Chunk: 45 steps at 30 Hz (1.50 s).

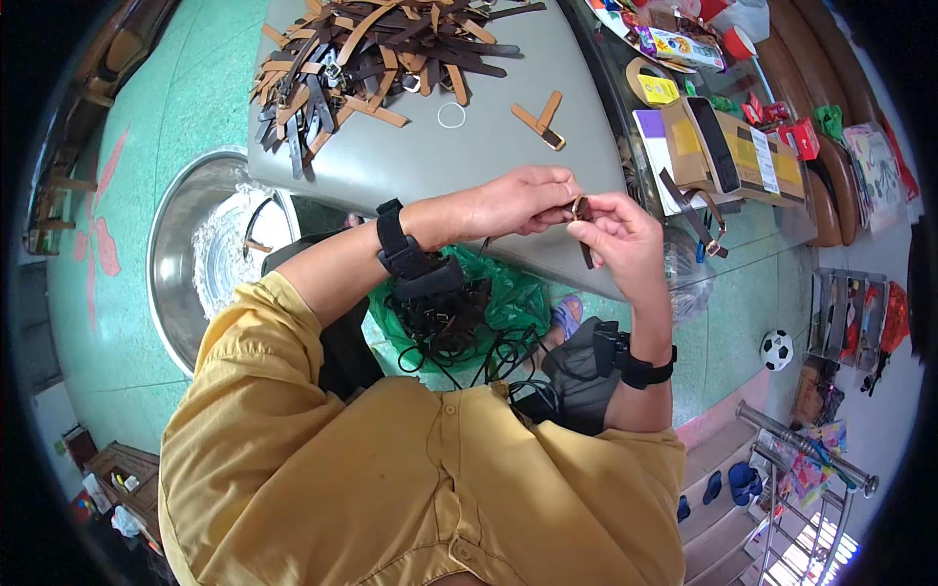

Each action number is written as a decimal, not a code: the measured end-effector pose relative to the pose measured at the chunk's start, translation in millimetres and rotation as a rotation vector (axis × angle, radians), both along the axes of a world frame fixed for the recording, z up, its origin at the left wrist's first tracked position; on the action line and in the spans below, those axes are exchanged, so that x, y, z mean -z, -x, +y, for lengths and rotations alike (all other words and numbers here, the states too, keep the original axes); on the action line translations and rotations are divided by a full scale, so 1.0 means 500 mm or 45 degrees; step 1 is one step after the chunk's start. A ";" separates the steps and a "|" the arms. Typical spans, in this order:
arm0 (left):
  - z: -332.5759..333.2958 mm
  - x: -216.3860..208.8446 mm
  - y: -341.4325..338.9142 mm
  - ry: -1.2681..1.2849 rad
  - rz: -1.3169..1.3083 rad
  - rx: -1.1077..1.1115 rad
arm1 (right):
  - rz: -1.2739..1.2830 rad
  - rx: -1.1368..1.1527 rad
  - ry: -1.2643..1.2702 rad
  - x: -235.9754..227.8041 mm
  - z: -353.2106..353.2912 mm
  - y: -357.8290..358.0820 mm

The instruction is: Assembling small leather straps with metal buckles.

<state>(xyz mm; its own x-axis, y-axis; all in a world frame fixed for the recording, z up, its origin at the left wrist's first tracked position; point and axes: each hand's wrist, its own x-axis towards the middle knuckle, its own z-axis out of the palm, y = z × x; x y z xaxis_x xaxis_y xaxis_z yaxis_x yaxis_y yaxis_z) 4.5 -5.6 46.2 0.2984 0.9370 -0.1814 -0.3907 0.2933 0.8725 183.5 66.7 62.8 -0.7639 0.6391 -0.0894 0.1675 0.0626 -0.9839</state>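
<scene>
Grey smooth-topped table (449,156) stands on pale-green tiled floor (122,332), round silver metal basin (174,264) at table's near left, left hand (523,202) and right hand (627,239) pinching narrow dark-brown leather strap (582,207) at table's near edge, strap mostly hidden, table's far end cut off.

Honestly can't make out any actual wording here, it's all too small. There's a white label (764,161) with tiny dark print on the cardboard box (788,172), a yellow label (660,90) with dark marks by the tan ring-shaped roll (633,83), and colourful lettering on a purple-and-yellow packet (689,49).
</scene>
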 end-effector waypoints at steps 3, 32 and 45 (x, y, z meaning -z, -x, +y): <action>-0.002 -0.002 0.000 0.225 -0.307 -0.060 | -0.023 0.070 -0.017 -0.004 0.002 -0.001; 0.011 0.034 -0.015 0.055 -0.051 -0.609 | -0.150 0.289 0.108 0.027 0.015 0.009; 0.009 0.065 -0.034 0.110 -0.178 -0.591 | -0.284 0.306 -0.032 0.024 0.019 0.003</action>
